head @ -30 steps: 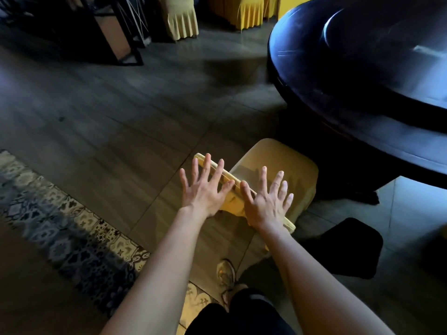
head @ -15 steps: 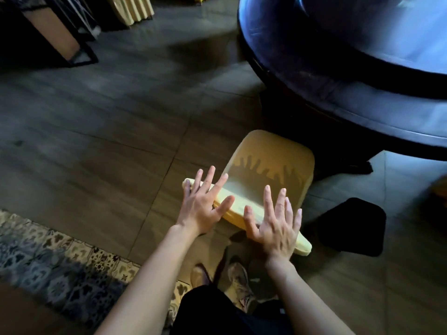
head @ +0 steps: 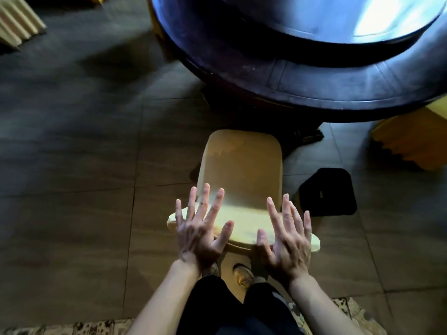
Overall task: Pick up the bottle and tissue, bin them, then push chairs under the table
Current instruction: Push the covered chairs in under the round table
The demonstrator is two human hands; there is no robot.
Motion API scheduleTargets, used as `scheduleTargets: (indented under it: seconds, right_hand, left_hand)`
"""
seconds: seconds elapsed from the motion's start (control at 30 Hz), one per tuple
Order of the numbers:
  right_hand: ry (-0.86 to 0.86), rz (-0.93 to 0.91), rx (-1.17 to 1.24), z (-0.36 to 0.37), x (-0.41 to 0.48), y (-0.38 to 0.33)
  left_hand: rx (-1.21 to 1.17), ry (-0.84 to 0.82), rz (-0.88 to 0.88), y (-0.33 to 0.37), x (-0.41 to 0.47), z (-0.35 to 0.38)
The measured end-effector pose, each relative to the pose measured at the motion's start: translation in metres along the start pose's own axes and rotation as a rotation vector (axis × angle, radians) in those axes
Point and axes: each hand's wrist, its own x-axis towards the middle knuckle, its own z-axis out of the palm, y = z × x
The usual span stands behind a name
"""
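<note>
A chair in a yellow cover (head: 242,170) stands right in front of me, its seat pointing at the dark round table (head: 302,76). My left hand (head: 200,228) lies with spread, straight fingers against the left end of the chair's backrest top. My right hand (head: 287,235) does the same at the right end. Neither hand curls round the backrest. The seat's front edge sits close to the table's dark base. No bottle or tissue is in view.
A black square object (head: 329,192) lies on the tiled floor to the right of the chair. Another yellow-covered chair (head: 416,139) stands at the right under the table edge. A pale pleated cover (head: 17,22) shows at top left. My shoes (head: 242,274) stand behind the chair; patterned rug (head: 72,327) below.
The chair has swung round from slanting to square with the table and moved closer to it. Both hands stayed flat on the backrest and I stepped up behind it.
</note>
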Motion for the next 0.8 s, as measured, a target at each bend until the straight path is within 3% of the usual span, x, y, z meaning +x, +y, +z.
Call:
scheduleTargets:
  seconds: [0.43,0.8]
  right_hand:
    - [-0.045,0.131,0.009,0.001,0.062,-0.005]
    - [0.011,0.187,0.004,0.014,0.168,0.013]
  left_hand:
    - [-0.018,-0.051,0.08,-0.002,0.078,-0.005]
    - [0.003,-0.054,0.136,0.003,0.199,-0.004]
